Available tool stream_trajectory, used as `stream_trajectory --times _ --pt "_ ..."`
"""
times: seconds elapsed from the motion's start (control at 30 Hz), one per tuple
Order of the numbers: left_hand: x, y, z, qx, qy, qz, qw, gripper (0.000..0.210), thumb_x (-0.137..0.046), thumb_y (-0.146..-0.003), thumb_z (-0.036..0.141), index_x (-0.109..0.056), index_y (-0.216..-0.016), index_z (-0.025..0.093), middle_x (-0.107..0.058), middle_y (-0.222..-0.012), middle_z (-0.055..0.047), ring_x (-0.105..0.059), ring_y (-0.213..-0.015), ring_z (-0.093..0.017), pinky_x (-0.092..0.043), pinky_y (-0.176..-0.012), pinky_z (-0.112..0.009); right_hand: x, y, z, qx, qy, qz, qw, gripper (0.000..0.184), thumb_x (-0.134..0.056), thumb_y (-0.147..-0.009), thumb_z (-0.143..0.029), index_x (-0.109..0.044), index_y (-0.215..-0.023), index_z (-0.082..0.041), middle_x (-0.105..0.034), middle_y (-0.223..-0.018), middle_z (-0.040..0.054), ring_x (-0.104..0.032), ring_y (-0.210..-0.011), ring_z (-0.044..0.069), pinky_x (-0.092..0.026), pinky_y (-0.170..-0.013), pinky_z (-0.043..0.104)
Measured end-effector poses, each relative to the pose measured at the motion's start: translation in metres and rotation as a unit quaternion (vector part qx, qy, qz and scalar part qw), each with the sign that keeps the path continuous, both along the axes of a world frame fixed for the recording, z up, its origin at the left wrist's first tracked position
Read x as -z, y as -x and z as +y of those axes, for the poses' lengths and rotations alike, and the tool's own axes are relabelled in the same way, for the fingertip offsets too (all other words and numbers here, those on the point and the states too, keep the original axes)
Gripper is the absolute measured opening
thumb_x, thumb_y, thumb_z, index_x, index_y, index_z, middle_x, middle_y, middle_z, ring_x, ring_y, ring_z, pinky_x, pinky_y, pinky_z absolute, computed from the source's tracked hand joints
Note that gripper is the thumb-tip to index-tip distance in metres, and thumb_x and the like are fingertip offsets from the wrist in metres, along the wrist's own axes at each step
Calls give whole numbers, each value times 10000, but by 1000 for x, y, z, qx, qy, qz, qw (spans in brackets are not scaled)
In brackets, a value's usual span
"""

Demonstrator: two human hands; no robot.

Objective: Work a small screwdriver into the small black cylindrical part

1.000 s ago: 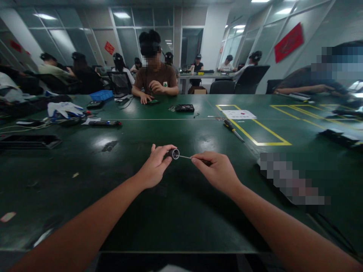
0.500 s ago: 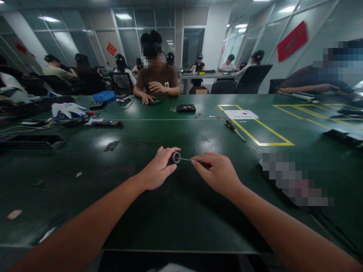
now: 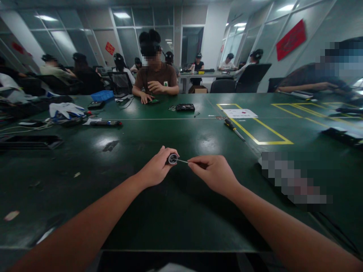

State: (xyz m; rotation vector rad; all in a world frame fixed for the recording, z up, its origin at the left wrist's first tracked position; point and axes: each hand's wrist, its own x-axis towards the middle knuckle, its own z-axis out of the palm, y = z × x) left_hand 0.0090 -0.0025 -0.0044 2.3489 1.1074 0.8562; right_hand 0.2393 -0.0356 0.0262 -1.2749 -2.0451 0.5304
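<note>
In the middle of the head view, my left hand (image 3: pixel 154 170) closes round a small dark cylinder with a pale, ring-like rim (image 3: pixel 172 158). The open end of the cylinder faces me and slightly right. Pinched in the fingers of my right hand (image 3: pixel 217 172) is a thin metal rod (image 3: pixel 183 161), perhaps a slim tool shaft. Its left end reaches into the cylinder's opening, where the tip is hard to make out. My right palm hides the rod's other end. Both hands are just above the green table (image 3: pixel 181 223).
A yellow-and-black screwdriver (image 3: pixel 235 129) lies beyond my right hand. Farther off are a black case (image 3: pixel 185 107), a paper sheet (image 3: pixel 241 113), a blue tray (image 3: pixel 102 95) and white gloves (image 3: pixel 66 110). A co-worker (image 3: pixel 155 77) sits opposite. A blurred-out object (image 3: pixel 292 177) lies at right.
My left fingers have wrapped closer round the cylinder, which has shifted slightly left. My right hand has moved a little left with the rod. The view has turned slightly.
</note>
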Motion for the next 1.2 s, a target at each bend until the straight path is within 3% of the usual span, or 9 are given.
stream_trajectory --times 0.1,0.27,0.47,1.1,1.2 --pt "0 -2 0 -12 -13 -15 1000 202 -543 -957 187 -541 -1152 238 -679 -1138 -18 -643 -1107 -202 -161 -1257 -586 0 -2 1 3 30 49 998 204 -660 -899 -322 -831 -965 -234 -796 -762 8 -698 -625 176 -498 -576 278" --pt "4 -2 2 -40 -38 -13 998 175 -552 -958 199 -543 -1129 239 -680 -1099 -13 -648 -1059 -204 -189 -1249 -595 1 -1 0 32 -36 12 999 206 -650 -897 -293 -837 -959 -233 -803 -772 17 -689 -597 172 -510 -592 288" --pt "5 -1 2 -45 -54 6 998 321 -537 -971 178 -526 -1285 243 -659 -1187 -34 -619 -1172 -211 -166 -1256 -603 2 2 -1 31 -61 -22 997 211 -641 -901 -277 -838 -965 -235 -810 -801 19 -689 -589 168 -512 -606 290" --pt "7 -4 2 -33 -72 37 996 149 -499 -950 133 -521 -1071 216 -628 -1042 -22 -605 -1039 -199 -192 -1241 -624 4 8 -3 21 -41 -26 999 215 -618 -904 -266 -824 -947 -216 -781 -728 14 -656 -557 153 -498 -605 285" --pt "6 -4 1 -29 -77 32 996 145 -499 -947 132 -510 -1066 213 -618 -1016 -21 -599 -1013 -193 -225 -1236 -609 2 7 0 24 -9 2 1000 206 -636 -894 -269 -829 -942 -211 -786 -738 13 -663 -575 157 -501 -605 285"
